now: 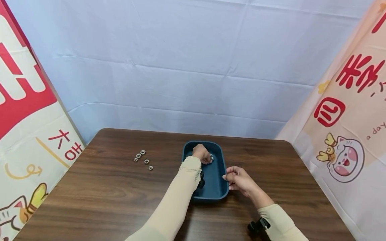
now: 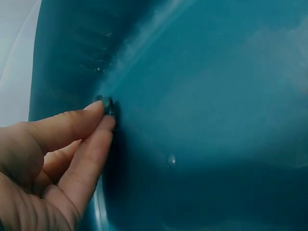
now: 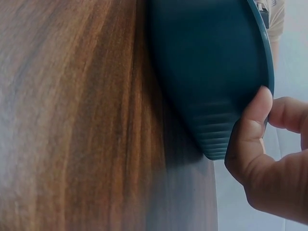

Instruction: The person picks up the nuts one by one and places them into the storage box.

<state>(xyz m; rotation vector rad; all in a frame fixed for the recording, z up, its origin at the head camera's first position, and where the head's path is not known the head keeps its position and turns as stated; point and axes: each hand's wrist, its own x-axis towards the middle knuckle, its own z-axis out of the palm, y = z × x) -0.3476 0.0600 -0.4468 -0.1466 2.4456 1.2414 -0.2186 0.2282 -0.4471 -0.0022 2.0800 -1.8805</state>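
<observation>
Blue tray (image 1: 215,179), lower centre, is risking tipping if the right hand (image 1: 239,180) gripping its rim (image 3: 269,62) is tugging while the left hand (image 1: 201,153) is pinching a nut (image 2: 107,104).

Bright and even up top, murky down close!
My head view's clear, the cloth (image 1: 193,67) pale and softly lit; left wrist's dim and soft, shadow pooling on the tub (image 2: 226,106) beside my left hand (image 2: 57,163); right wrist catches bluish sheen on the table (image 3: 77,120).
</observation>
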